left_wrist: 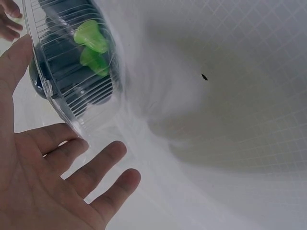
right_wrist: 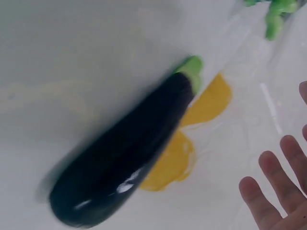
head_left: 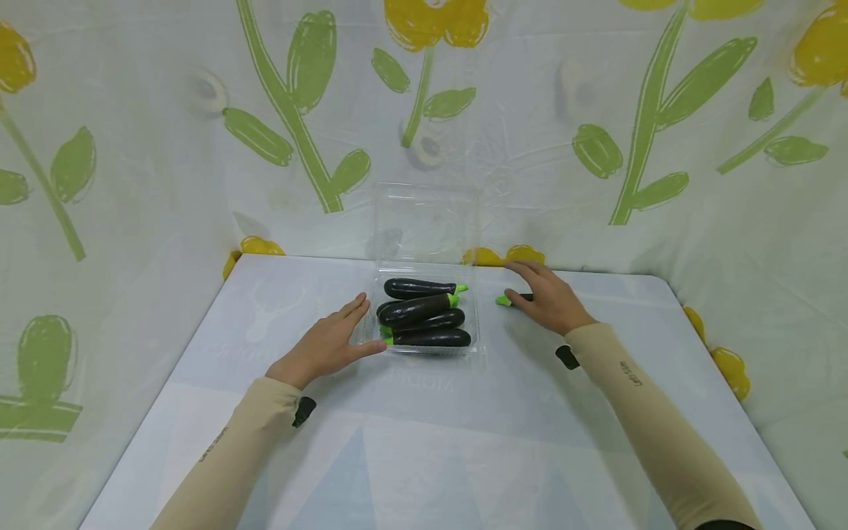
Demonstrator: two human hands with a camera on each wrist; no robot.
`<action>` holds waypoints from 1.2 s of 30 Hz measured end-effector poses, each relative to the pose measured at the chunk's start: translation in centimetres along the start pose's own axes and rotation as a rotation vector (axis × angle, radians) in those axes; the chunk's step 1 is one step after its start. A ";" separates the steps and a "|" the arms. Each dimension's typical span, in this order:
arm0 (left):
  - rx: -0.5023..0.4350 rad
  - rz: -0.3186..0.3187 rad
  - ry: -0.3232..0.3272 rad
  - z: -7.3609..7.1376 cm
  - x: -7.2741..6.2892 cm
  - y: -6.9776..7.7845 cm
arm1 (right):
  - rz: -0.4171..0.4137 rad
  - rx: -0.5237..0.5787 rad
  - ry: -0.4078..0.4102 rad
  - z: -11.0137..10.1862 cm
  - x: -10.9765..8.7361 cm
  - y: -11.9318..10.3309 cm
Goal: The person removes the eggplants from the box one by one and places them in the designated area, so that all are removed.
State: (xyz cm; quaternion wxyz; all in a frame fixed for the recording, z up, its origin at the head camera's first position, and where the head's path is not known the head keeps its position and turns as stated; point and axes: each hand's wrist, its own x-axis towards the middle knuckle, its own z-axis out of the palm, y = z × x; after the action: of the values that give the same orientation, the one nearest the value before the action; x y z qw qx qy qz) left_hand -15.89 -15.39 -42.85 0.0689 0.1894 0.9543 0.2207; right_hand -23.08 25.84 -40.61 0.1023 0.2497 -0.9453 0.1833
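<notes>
A clear plastic box (head_left: 427, 350) holds several dark eggplants (head_left: 417, 310) with green stem ends. My left hand (head_left: 324, 344) is at the box's left side, fingers extended and thumb near the front corner. In the left wrist view, thumb and fingertips of the left hand (left_wrist: 53, 182) come right at the rim of the box (left_wrist: 45, 86). My right hand (head_left: 548, 299) is spread over a single eggplant (right_wrist: 124, 148) lying right of the box. From the head view, most of that eggplant (head_left: 520, 299) is hidden under the hand; its stem points toward the box.
The box's hinged clear lid (head_left: 426, 224) stands up at the back, close to the flower-patterned curtain (head_left: 517, 147). This curtain also hangs along both sides of the white table (head_left: 397, 449). Both forearms wear beige sleeves (head_left: 649, 397).
</notes>
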 end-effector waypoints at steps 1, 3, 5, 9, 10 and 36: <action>0.001 -0.002 -0.002 0.0 0.0 0.0 | 0.000 0.007 0.002 -0.1 0.2 -0.3; 0.002 -0.004 -0.004 0.0 0.0 0.0 | -0.002 0.024 0.006 -0.2 0.6 -1.0; 0.001 -0.006 -0.008 0.0 0.0 0.0 | -0.010 0.041 0.014 -0.2 1.1 -1.6; -0.004 -0.004 -0.012 0.1 0.0 0.0 | -0.057 0.076 0.038 -0.1 1.9 -2.8; -0.004 -0.004 -0.013 0.1 0.0 0.0 | -0.077 0.084 0.047 -0.1 2.0 -3.0; 0.011 -0.015 -0.007 0.0 0.2 0.0 | -0.269 0.108 -0.144 3.2 4.7 -10.5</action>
State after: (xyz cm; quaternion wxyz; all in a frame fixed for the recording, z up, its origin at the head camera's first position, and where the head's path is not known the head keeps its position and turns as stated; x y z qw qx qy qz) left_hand -16.03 -15.32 -42.89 0.0730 0.1834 0.9566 0.2142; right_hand -22.07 14.10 -39.07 0.0444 0.3914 -0.8971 0.2000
